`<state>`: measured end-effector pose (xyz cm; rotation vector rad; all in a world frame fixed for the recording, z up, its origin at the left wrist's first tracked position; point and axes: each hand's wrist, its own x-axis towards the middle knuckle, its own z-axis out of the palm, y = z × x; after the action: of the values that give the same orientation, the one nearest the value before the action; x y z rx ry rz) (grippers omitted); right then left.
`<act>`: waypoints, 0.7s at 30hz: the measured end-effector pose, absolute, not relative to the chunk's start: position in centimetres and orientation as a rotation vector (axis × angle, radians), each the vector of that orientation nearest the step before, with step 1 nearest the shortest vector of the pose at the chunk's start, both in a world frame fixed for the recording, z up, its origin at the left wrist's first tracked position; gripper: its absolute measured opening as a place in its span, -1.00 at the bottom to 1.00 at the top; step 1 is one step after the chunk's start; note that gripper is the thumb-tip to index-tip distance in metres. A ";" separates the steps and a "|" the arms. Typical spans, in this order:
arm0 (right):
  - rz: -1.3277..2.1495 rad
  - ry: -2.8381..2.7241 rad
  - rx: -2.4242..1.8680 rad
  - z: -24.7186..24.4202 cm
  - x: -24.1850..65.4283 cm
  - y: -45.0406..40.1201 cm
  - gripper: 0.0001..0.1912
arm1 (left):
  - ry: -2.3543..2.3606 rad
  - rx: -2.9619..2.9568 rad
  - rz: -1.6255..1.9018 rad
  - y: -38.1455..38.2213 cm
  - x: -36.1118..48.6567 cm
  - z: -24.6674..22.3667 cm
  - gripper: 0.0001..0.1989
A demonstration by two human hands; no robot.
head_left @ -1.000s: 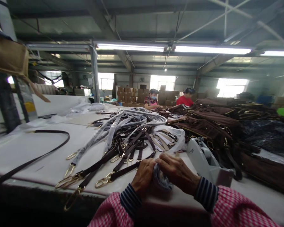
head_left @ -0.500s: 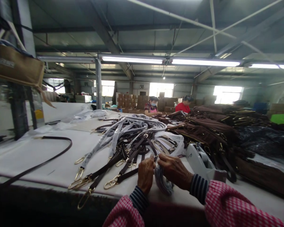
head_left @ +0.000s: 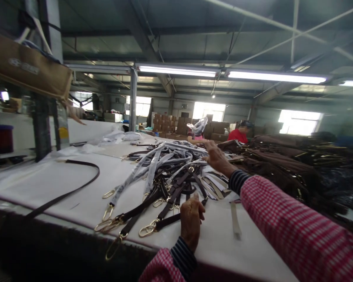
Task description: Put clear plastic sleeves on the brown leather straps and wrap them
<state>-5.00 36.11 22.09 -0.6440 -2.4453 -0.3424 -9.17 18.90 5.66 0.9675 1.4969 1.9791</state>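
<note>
My left hand (head_left: 191, 219) is closed just above the table's front part, beside the brown straps; what its curled fingers hold, if anything, is hidden. My right hand (head_left: 219, 158) reaches far forward over the pile with its fingers stretched out and nothing in them. Beyond it, a clear-plastic-wrapped bundle (head_left: 200, 125) appears in mid-air in front of a co-worker. Between and left of my hands lie dark brown straps (head_left: 141, 206) with gold clasps (head_left: 148, 231). Plastic-wrapped straps (head_left: 153, 164) lie on top of the heap, with pale strips (head_left: 214, 183) at its right side.
A single dark strap (head_left: 76, 190) curves across the white table (head_left: 117, 199) at left. Brown fabric goods (head_left: 282, 160) are heaped at right. A tan bag (head_left: 32, 68) hangs from a post at upper left. A co-worker in red (head_left: 237, 135) is across the table.
My right hand has left my left hand and swung forward, open. The wrapped bundle from between my hands is gone from there; one now shows in the air ahead. The view has turned left.
</note>
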 end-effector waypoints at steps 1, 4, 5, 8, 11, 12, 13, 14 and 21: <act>-0.321 -2.504 -0.626 20.0 -5.9 35.8 -0.60 | 1.496 0.974 1.982 18.9 -9.1 5.6 -0.27; -0.280 -2.659 -0.552 14.3 -9.1 34.9 -0.78 | 1.491 0.958 1.993 18.8 -9.2 5.4 -0.27; -0.275 -2.687 -0.533 13.0 -10.2 34.6 -0.79 | 1.482 0.950 1.999 18.8 -9.3 5.3 -0.27; -0.268 -2.739 -0.484 10.9 -13.7 34.4 -0.77 | 1.452 0.925 2.025 19.1 -9.7 4.7 -0.27; -0.260 -2.765 -0.496 10.1 -16.0 34.7 -0.73 | 1.472 0.844 2.024 19.6 -10.2 4.0 -0.28; -0.255 -2.768 -0.520 9.9 -16.4 34.9 -0.72 | 1.478 0.817 2.011 19.8 -10.4 3.8 -0.27; -0.250 -2.766 -0.546 9.6 -16.7 35.0 -0.73 | 1.477 0.797 1.996 19.9 -10.5 3.7 -0.27; -0.243 -2.761 -0.570 9.4 -16.7 35.2 -0.73 | 1.469 0.790 1.982 20.0 -10.6 3.6 -0.27; -0.170 -2.595 -0.654 11.4 -12.3 35.0 -0.83 | 1.388 0.813 2.002 19.9 -10.4 4.1 -0.25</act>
<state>-12.28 34.99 11.39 -0.6543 -2.5945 -0.1698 -10.41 19.92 4.08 0.8132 1.3884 2.0017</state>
